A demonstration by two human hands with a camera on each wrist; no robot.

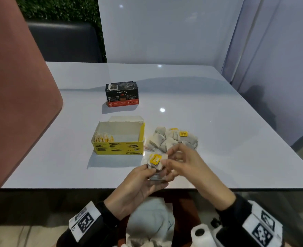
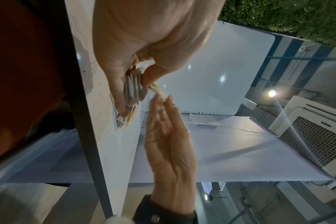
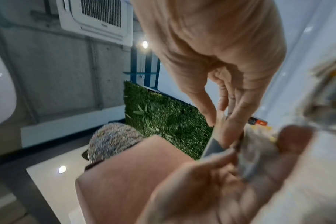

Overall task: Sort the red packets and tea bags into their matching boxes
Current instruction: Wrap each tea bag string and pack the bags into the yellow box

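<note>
My left hand [image 1: 156,172] grips a small stack of tea bags [image 1: 155,162] with a yellow tag on top, just above the table's near edge. My right hand [image 1: 166,162] pinches the right edge of that stack; the left wrist view shows its fingertips [image 2: 163,98] at the stack [image 2: 133,91]. An open yellow box [image 1: 118,147] stands left of the hands, with several tea bags [image 1: 102,138] upright at its left end. A loose pile of tea bags [image 1: 172,139] lies right of that box. Farther back stands the black and red box [image 1: 121,94]. No loose red packets show.
The white table [image 1: 218,131] ends close to my body. A pink chair back [image 1: 18,104] rises along the table's left side. White partition panels [image 1: 165,32] close off the back and right. A white cloth [image 1: 150,220] lies on my lap below the table edge.
</note>
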